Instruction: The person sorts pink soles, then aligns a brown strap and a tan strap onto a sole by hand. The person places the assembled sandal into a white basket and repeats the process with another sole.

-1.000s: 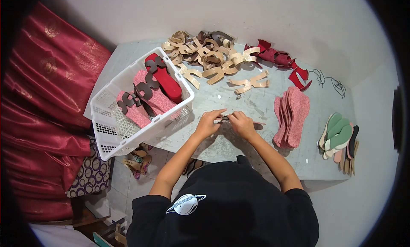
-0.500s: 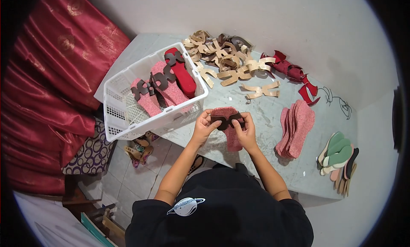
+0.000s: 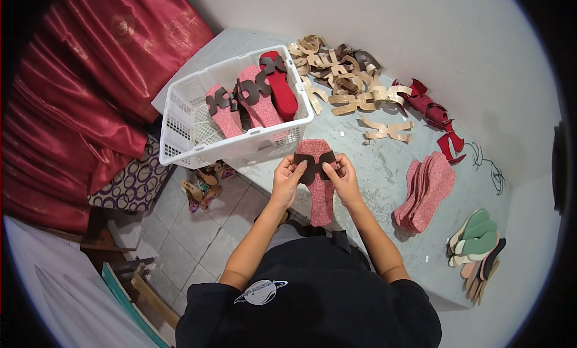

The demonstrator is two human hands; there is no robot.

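Between my two hands is a pink speckled sandal sole (image 3: 322, 206) with a dark brown H-shaped strap (image 3: 310, 173) lying across its upper part. My left hand (image 3: 287, 178) grips the left side, its thumb pressed on the strap. On the opposite side my right hand (image 3: 342, 178) pinches the strap and sole edge, thumb on top. The fingers underneath are hidden by the sole. The sole is held above the table's near edge, its narrow end pointing toward my body.
A white plastic basket (image 3: 231, 144) holds pink soles with brown straps and a red sandal (image 3: 282, 95). Gold and brown straps (image 3: 351, 102) lie piled at the back, red straps (image 3: 430, 110) beside them. A stack of pink soles (image 3: 425, 191) and green insoles (image 3: 478, 240) lie to the right.
The sole has tipped so that its top face shows more fully, with the strap now flat across it. Both hands keep their hold. The camera view has shifted, moving the surroundings in the picture.
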